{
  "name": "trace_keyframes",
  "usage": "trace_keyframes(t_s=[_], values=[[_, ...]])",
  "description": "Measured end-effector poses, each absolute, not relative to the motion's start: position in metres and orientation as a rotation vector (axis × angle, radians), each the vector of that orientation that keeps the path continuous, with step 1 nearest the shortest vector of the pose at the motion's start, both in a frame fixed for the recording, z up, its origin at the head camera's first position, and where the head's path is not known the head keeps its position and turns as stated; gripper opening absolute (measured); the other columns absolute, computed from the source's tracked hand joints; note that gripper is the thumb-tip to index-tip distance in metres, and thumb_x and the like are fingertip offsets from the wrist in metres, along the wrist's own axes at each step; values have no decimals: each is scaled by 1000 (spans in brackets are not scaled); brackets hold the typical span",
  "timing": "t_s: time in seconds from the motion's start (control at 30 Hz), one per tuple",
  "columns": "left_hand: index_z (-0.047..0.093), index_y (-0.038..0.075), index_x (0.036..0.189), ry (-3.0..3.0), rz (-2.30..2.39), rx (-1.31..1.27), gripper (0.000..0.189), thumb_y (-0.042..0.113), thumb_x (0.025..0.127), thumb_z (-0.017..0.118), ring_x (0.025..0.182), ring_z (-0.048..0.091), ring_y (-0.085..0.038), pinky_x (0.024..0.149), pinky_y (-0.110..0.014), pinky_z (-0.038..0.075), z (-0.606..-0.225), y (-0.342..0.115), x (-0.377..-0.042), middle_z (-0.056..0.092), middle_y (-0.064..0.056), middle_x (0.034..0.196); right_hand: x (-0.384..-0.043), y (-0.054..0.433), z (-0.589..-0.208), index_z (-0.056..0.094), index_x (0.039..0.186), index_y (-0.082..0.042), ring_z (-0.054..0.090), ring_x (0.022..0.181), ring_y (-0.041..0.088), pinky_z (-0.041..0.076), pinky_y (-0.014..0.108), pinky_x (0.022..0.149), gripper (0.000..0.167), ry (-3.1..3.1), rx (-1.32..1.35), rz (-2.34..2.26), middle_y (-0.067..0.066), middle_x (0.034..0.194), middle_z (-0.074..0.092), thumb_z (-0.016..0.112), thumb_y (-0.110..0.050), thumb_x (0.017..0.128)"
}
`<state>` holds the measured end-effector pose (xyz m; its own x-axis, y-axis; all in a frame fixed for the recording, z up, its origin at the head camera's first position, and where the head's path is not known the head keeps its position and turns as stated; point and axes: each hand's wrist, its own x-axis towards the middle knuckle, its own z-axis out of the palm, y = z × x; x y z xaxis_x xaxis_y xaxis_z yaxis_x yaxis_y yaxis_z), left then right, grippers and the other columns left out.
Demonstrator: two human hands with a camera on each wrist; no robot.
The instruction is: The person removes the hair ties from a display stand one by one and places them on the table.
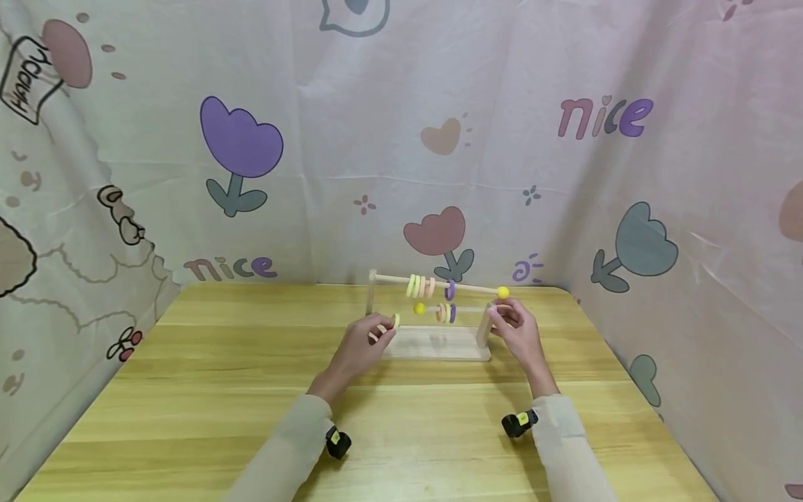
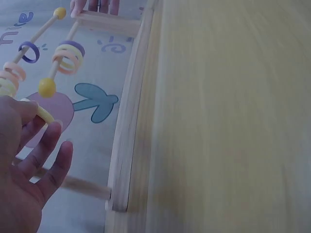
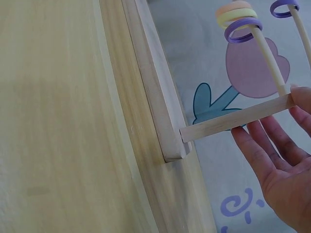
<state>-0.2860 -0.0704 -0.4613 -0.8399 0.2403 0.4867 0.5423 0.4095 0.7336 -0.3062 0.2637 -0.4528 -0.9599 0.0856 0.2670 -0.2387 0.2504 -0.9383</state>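
Observation:
A wooden ring rack stands on the table, its flat base (image 1: 433, 345) carrying a post at each end. My left hand (image 1: 366, 340) pinches a pale yellow ring (image 2: 44, 114) between thumb and fingers, left of the yellow ball (image 1: 419, 308) that caps the nearer rod's free end. Purple, yellow and peach rings (image 3: 236, 18) hang on that rod. With its thumb and fingers, my right hand (image 1: 519, 333) grips the top of the right post (image 3: 238, 118). Farther back, another rod from the left post (image 1: 371, 293) bears yellow, peach and purple rings (image 1: 415, 286) and ends in a yellow ball (image 1: 503, 293).
The wood-grain table (image 1: 251, 404) extends around the rack. Behind it hangs a pale printed cloth (image 1: 351, 139) with flowers and lettering, which also runs along both sides. A small black camera (image 1: 337, 443) is worn at the left wrist, another camera (image 1: 518, 422) at the right.

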Motion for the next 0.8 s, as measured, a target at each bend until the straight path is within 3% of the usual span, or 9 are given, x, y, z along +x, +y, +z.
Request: trace_keyframes(t_s=[0.37,0.8], values=[[74,7,98,-2378,-1400,-737,6,4,95,71,72,60,-7,63,-22,56,-462,-98,-274,72,-5,93,-304,262,-451,56,132,5,67,99,10,63,35,83,38,-2247,183,1804,26,121,63,65,-18,103],[75,6,101,-2360,-1330,-808,7,4,96,71,74,59,-6,62,-22,56,-463,-124,-269,70,-3,91,-308,263,-456,56,132,3,66,99,7,63,35,83,38,-2235,159,1800,24,122,63,64,-20,103]])
